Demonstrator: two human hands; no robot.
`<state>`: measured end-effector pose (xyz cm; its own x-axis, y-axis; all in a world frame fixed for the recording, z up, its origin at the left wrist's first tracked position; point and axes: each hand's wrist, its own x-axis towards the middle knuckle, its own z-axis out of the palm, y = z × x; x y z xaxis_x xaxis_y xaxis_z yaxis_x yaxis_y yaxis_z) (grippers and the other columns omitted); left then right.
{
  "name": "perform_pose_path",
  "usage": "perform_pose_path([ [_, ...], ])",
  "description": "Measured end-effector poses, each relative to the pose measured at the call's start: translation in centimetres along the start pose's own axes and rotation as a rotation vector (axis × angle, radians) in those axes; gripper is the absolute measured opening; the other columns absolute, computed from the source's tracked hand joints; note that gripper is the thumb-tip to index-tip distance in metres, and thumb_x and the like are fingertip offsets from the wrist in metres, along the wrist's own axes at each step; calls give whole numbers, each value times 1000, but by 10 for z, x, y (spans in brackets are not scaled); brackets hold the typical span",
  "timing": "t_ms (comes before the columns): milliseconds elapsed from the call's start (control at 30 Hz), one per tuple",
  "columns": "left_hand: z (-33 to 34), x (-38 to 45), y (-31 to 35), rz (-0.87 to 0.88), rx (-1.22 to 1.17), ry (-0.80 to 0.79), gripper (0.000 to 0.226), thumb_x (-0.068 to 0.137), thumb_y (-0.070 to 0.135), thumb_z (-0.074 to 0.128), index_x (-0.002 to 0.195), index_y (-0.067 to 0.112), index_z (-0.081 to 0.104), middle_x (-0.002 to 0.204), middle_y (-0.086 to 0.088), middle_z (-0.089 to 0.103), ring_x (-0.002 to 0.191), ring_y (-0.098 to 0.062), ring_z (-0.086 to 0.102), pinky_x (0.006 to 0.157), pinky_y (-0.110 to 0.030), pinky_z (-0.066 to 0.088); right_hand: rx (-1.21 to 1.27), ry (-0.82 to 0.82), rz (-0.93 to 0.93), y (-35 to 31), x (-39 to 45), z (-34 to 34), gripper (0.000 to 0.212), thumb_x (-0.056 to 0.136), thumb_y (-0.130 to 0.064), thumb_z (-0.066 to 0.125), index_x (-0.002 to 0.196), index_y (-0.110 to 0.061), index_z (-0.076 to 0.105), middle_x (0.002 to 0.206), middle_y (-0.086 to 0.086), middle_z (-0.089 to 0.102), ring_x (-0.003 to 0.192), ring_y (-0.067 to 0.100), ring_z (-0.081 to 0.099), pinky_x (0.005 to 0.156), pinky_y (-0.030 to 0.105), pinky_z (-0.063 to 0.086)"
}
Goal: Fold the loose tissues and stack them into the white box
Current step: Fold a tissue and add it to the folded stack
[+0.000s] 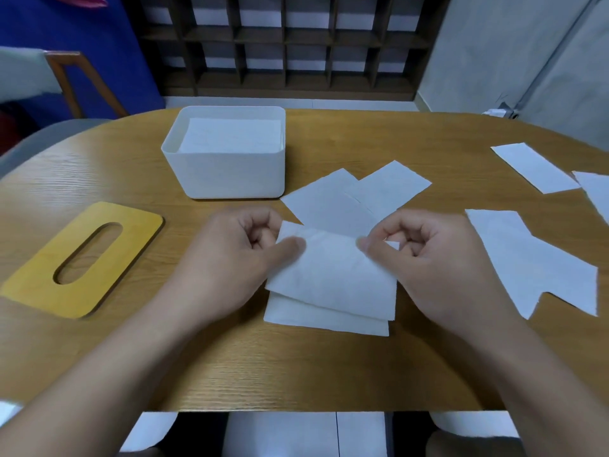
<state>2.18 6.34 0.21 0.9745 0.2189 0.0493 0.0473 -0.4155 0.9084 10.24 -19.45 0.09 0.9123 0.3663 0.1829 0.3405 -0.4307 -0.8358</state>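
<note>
Tissue (333, 275) lies at the centre of the frame on the wooden table (296, 367), its upper flap raised and doubled over a lower layer whose edge shows beneath it toward you. Your left hand (230, 258) pinches the flap's upper left corner between thumb and curled fingers; your right hand (435, 258) pinches the upper right corner the same way, so both are closed on the sheet.

Just above your hands, two more tissues (356, 196) overlap on the table. At right of centre another flat sheet (534, 265) lies well apart from your right hand, and two further pieces (534, 168) sit near the right edge of the frame.

At upper centre stands the white box (230, 173), open on top, with a stack of folded tissues (234, 136) filling it nearly to the rim. At left, the yellow wooden lid (39, 275) with its oval slot lies flat on the table, apart from the box.
</note>
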Motion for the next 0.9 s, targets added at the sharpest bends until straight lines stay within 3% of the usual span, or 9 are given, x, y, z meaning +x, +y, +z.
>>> perform_pose_path([
  [100,1,-7,-4,-28,27,-36,30,93,28,87,79,13,66,59,-2,51,53,-15,38,53,-27,34,-81,-35,20,2,-5,1,18,92,-34,88,79,-27,77,49,-12,44,49,10,44,52,16,34],
  [200,4,-12,-7,-42,218,-51,27,90,37,88,88,23,66,60,6,63,51,-10,48,55,-32,41,-305,-76,-2,9,-9,5,17,93,-42,85,84,-34,73,62,-11,60,57,9,55,59,23,43],
  [300,3,-15,-6,-27,529,-42,33,83,54,87,98,37,62,78,13,67,73,-3,60,62,-34,47,-428,-89,4,14,-11,6,19,92,-52,82,90,-36,71,80,-11,64,71,8,60,66,29,48],
  [433,-4,-13,2,94,463,-10,31,86,53,84,105,39,65,101,18,62,97,0,57,76,-19,44,-293,37,-30,11,-9,-8,20,90,-50,84,83,-33,75,85,-10,64,74,14,59,66,31,48],
  [500,-4,-9,1,125,487,-45,33,89,59,80,113,41,66,112,23,61,108,2,56,86,-14,43,-207,2,-2,11,-10,-12,18,90,-49,84,84,-33,77,88,-9,66,76,16,60,69,33,52],
  [600,3,-8,-5,105,593,-175,59,84,73,77,133,45,61,123,29,55,122,2,47,101,-26,45,-235,-126,39,12,-13,-8,18,88,-55,83,94,-40,76,99,-14,67,88,10,61,79,30,53],
  [667,7,-9,-7,85,647,-216,69,82,77,77,139,45,58,125,30,51,126,0,41,104,-28,42,-297,-185,30,12,-16,-4,25,87,-60,81,102,-43,73,104,-19,65,96,5,59,82,28,51],
  [733,9,-9,-8,82,657,-219,65,82,75,78,136,45,58,123,30,52,124,0,41,103,-29,42,-338,-229,30,12,-18,0,28,87,-62,80,106,-44,70,105,-22,62,98,0,56,81,25,49],
  [900,9,-6,-8,30,566,-260,37,82,67,83,96,41,60,105,25,59,113,2,45,88,-30,44,-342,-242,32,15,-18,6,25,89,-58,81,96,-39,66,100,-18,60,99,-1,51,78,21,38],
])
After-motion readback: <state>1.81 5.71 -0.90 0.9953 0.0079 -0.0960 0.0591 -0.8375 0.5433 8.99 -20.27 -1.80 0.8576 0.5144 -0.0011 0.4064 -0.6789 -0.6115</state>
